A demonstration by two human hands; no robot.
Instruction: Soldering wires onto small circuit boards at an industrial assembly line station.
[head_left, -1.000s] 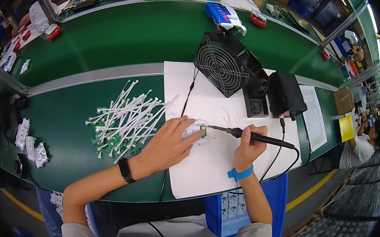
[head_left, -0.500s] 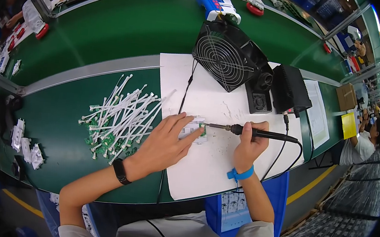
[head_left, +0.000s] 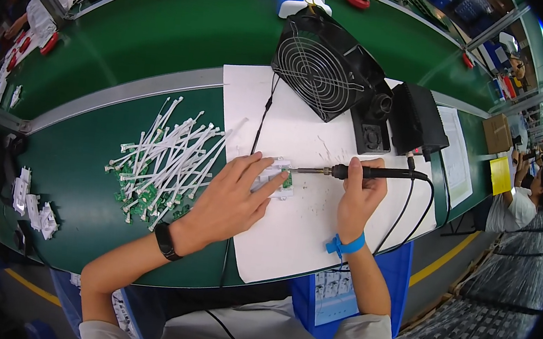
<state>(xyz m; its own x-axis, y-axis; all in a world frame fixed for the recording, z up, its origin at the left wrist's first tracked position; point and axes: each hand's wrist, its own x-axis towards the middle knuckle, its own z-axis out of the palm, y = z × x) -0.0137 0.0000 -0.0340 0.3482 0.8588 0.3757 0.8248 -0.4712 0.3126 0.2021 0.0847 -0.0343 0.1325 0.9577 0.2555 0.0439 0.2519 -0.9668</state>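
On the white sheet, my left hand (head_left: pixel 232 195) lies over a white plastic housing (head_left: pixel 280 190), its fingers holding the part down. A small green circuit board (head_left: pixel 287 180) sits at the housing's right end, beside my index fingertip. My right hand (head_left: pixel 359 202) is closed round the black handle of a soldering iron (head_left: pixel 344 171). The iron points left, its metal tip at the board's edge; whether it touches cannot be made out. Left of my left hand lies a pile of white cable bundles (head_left: pixel 176 163) with small green boards (head_left: pixel 146 193) at their ends.
A black fan (head_left: pixel 322 69) with a wire grille stands behind my hands. Right of it are a soldering iron stand (head_left: pixel 371 130) and a black power unit (head_left: pixel 419 122). White housings (head_left: pixel 34 204) lie at the far left. A blue bin (head_left: pixel 393 275) is below the table edge.
The whole view has shifted slightly. The soldering iron's handle end has tilted away from me, while its tip stays at the board. My left hand keeps its hold on the housing.
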